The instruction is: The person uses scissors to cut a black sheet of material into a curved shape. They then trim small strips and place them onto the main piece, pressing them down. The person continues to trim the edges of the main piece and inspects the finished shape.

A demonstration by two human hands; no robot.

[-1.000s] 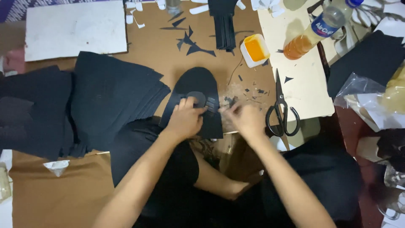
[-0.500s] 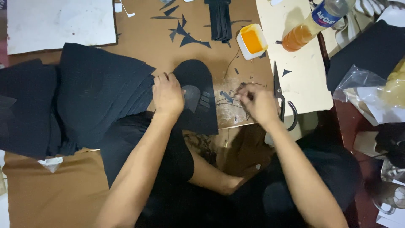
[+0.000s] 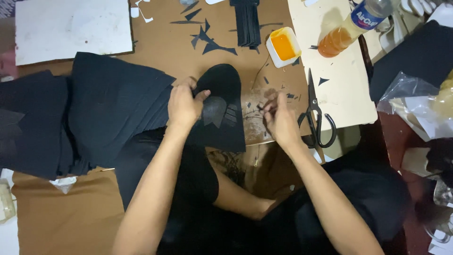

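Your left hand [image 3: 185,105] is pressing down on the black rounded fabric piece [image 3: 220,109], fingers curled over its left edge and thumb reaching onto its surface, so it is clamped on that piece. The piece is lying near the middle of the tabletop [image 3: 165,42], rounded end pointing to the far edge, with a grey printed shape showing just beside your thumb. Your right hand [image 3: 278,119] is hovering just to the right of the piece, fingertips pinched together on something thin and dark; what it is, I cannot tell. Under that hand a worn, scratched patch of brown board is showing, sprinkled with tiny black offcuts.

Moving outward, a stack of black fabric sheets [image 3: 89,111] is spreading away from your left hand toward the left edge. Black-handled scissors [image 3: 317,118] are lying just right of your right hand, on a cream sheet [image 3: 344,85]. Further back, a small white tub of orange glue [image 3: 283,46] is sitting near the far edge, with a plastic bottle of amber liquid [image 3: 351,29] lying tilted beside it. Black scraps [image 3: 210,40] are scattered left of the tub, and a white board [image 3: 71,28] is filling the far left corner.
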